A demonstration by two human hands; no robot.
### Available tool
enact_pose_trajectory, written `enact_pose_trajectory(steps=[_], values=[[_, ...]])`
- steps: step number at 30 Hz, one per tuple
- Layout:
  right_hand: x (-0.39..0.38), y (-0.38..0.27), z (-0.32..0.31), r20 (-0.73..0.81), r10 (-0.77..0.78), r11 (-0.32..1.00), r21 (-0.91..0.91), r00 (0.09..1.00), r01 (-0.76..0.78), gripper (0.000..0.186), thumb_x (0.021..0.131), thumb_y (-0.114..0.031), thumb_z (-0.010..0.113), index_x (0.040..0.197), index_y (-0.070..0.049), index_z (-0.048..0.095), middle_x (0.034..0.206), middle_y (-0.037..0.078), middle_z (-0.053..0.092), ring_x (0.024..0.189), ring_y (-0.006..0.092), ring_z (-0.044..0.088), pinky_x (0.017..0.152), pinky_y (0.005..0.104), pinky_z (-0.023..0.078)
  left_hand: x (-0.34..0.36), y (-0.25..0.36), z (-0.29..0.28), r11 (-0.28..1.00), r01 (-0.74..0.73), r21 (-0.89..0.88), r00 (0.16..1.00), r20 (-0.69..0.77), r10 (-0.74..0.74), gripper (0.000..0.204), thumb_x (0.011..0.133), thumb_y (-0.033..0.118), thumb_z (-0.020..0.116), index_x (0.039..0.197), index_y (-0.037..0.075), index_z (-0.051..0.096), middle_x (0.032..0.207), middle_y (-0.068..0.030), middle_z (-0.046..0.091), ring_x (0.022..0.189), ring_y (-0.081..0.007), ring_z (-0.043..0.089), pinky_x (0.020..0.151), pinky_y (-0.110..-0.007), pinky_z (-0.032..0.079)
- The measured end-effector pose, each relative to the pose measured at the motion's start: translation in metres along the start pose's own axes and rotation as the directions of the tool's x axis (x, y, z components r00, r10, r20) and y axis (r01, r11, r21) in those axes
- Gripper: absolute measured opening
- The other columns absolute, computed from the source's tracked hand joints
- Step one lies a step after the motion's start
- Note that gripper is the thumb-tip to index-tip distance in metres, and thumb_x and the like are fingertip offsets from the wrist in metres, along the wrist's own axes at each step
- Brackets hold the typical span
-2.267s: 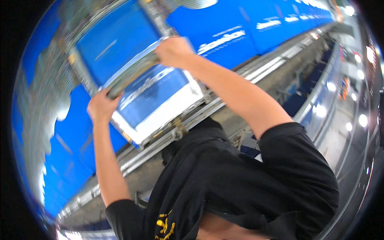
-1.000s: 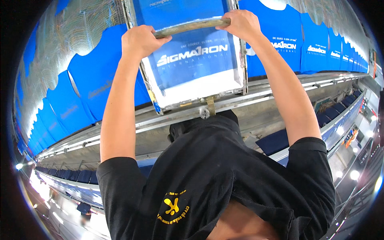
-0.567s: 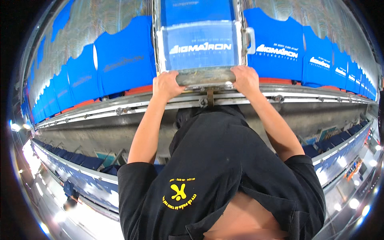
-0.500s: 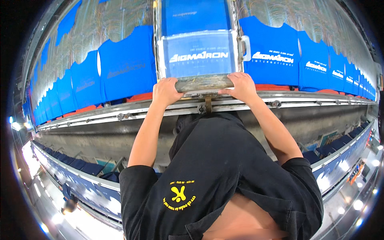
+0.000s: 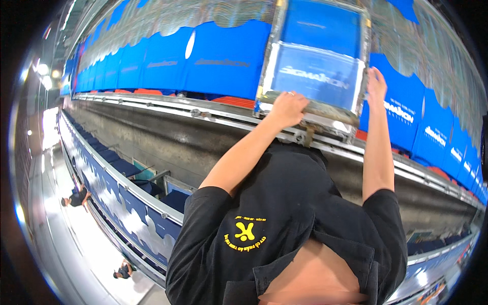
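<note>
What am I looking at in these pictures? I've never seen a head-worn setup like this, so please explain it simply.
There is no robot: these are a person's bare hands, seen from above by a wide fisheye camera worn on the head, so straight edges look bent. On the long, grey, streaked table lie flat blue cloth pieces in a row. A rectangular, metal-edged frame with a see-through blue panel sits over one. The left hand touches the worn, grey-brown bar at the frame's near end. The right hand is at the frame's right edge; its grip is unclear.
</note>
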State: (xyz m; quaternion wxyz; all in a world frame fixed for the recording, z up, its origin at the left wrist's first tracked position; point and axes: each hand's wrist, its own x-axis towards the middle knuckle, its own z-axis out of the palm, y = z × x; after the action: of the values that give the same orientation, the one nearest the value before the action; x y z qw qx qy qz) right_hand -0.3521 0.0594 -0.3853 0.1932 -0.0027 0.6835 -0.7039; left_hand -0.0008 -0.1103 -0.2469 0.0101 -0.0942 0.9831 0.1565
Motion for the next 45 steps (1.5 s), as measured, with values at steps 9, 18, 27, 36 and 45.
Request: enact_pose_trajectory(steps=[9,18,27,36,45], values=[[-0.076,-0.018,0.164,-0.079,-0.204,0.976,-0.089,0.976,0.197,0.033,0.1,-0.027,0.08,0.123,-0.003,0.076,0.099,0.003,0.074,0.082,0.0078,0.061,0.071,0.0265,0.051,-0.045,-0.141,-0.079,1.0,-0.013,0.01,1.0,0.021,0.013,0.035,0.091,0.044,0.077,0.107,0.013,0.073,0.104,-0.0079,0.077,0.103,-0.0321,0.073,0.087,-0.047,0.059],[-0.178,-0.003,0.366,-0.084,-0.045,0.999,-0.03,0.995,0.043,0.036,0.101,-0.028,0.078,0.125,-0.001,0.073,0.08,-0.001,0.067,0.063,0.0048,0.05,0.055,0.0263,0.038,-0.081,-0.339,-0.156,1.0,-0.025,0.018,0.977,0.212,0.021,0.047,0.09,0.058,0.076,0.098,0.012,0.073,0.093,-0.0076,0.075,0.088,-0.0323,0.074,0.074,-0.048,0.059],[-0.172,0.017,0.391,-0.089,-0.044,0.963,-0.267,0.995,0.019,0.047,0.095,-0.032,0.082,0.13,-0.003,0.072,0.106,0.006,0.073,0.088,0.0113,0.063,0.078,0.0291,0.052,-0.081,-0.389,-0.153,0.997,0.064,-0.047,0.813,0.581,-0.025,0.073,0.085,0.075,0.072,0.122,0.012,0.076,0.106,-0.0137,0.078,0.105,-0.0355,0.073,0.089,-0.05,0.058],[-0.17,0.022,0.389,-0.011,-0.008,0.991,-0.134,1.0,0.006,0.047,0.099,-0.032,0.08,0.136,-0.006,0.069,0.105,0.003,0.074,0.084,0.0092,0.06,0.073,0.0267,0.049,-0.055,-0.396,-0.171,0.988,0.122,-0.096,0.738,0.675,-0.025,0.083,0.077,0.076,0.078,0.132,0.014,0.075,0.121,-0.014,0.077,0.116,-0.0349,0.071,0.096,-0.05,0.056],[-0.179,0.01,0.39,-0.01,0.114,0.992,-0.049,0.993,-0.114,0.045,0.1,-0.032,0.079,0.138,-0.011,0.067,0.083,-0.008,0.059,0.065,0.0016,0.042,0.055,0.0225,0.031,0.005,-0.417,-0.198,0.999,-0.025,0.037,0.962,0.274,0.014,0.051,0.091,0.062,0.073,0.12,0.02,0.076,0.111,-0.0067,0.076,0.107,-0.0333,0.073,0.087,-0.051,0.059]])
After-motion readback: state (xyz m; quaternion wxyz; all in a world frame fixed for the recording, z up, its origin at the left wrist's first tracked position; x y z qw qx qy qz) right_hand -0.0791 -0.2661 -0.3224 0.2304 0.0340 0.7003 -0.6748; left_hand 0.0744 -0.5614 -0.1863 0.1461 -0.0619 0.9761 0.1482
